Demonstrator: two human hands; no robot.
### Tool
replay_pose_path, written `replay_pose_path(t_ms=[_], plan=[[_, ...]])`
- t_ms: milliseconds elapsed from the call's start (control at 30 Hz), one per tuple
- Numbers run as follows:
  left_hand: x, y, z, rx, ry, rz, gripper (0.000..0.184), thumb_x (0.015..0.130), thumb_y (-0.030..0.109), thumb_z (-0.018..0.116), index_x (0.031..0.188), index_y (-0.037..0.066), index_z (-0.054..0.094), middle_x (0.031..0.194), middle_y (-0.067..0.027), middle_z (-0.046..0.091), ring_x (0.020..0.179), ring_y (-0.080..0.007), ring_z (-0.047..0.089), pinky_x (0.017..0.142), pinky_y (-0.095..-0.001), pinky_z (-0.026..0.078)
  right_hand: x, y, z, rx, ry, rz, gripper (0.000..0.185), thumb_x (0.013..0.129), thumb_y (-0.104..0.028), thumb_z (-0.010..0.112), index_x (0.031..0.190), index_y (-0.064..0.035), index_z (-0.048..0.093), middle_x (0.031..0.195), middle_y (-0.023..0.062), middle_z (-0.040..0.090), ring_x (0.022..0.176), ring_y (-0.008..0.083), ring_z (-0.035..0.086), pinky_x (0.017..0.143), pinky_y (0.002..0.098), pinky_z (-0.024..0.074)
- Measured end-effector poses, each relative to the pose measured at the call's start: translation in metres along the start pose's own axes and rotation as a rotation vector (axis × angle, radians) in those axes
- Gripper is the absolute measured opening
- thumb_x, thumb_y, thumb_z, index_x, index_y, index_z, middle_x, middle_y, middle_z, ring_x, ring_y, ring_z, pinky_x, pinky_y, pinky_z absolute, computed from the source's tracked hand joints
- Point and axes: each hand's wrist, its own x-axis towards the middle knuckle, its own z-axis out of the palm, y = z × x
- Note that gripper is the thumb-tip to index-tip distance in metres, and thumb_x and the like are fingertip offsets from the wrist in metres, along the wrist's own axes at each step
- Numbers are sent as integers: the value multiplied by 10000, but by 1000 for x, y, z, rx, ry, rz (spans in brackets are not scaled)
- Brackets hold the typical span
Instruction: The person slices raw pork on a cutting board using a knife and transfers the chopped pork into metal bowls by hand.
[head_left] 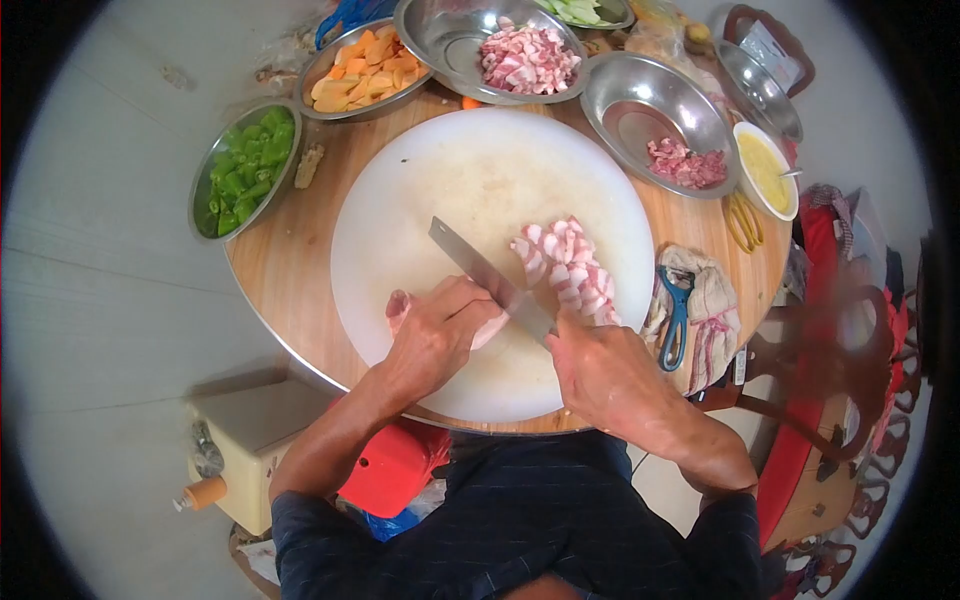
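My right hand (600, 372) is closed around the handle of a cleaver (482, 268), whose broad blade slants up to the left over the board. Beneath the curled fingers of my left hand (437, 330) is a piece of raw pork (490, 328), pressed against the round white cutting board (400, 200). The blade lies right beside those fingers, at the meat's right end. Just to the right of the blade, cut pork pieces (570, 265) form a loose pile. My left hand hides much of the meat.
Along the far edge stand metal bowls of green peppers (245, 170), orange slices (368, 72), and cut meat (530, 58), plus another meat bowl (640, 100). At right are a white bowl (765, 170), a blue peeler (677, 315) and a cloth (715, 300). A red stool (390, 470) stands below the table.
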Motion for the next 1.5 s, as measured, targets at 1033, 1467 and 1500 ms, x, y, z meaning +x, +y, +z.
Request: replay_pose_path(t_ms=[1033, 1467, 1500], plan=[[-5, 2, 5, 157, -92, -127, 349, 793, -52, 710, 1068, 131, 823, 1140, -27, 775, 1097, -235, 723, 843, -368, 574, -16, 15, 3, 18, -22, -105, 179, 910, 12, 608, 1031, 142, 587, 804, 353, 697, 718, 505, 739, 628, 558, 603], [-5, 8, 5, 232, -36, -41, 306, 802, -21, 721, 1049, 139, 804, 1103, 4, 780, 1097, -213, 725, 775, -391, 576, 31, 17, 23, -16, 33, -120, 229, 903, -30, 626, 1064, 120, 690, 878, 339, 737, 868, 509, 764, 715, 576, 615], [-6, 7, 7, 255, -32, -41, 286, 807, 2, 731, 1042, 149, 802, 1099, 16, 779, 1101, -206, 726, 731, -422, 567, 29, 19, 22, -30, 33, -126, 202, 905, -38, 627, 1025, 109, 696, 884, 347, 734, 860, 510, 762, 722, 581, 612]])
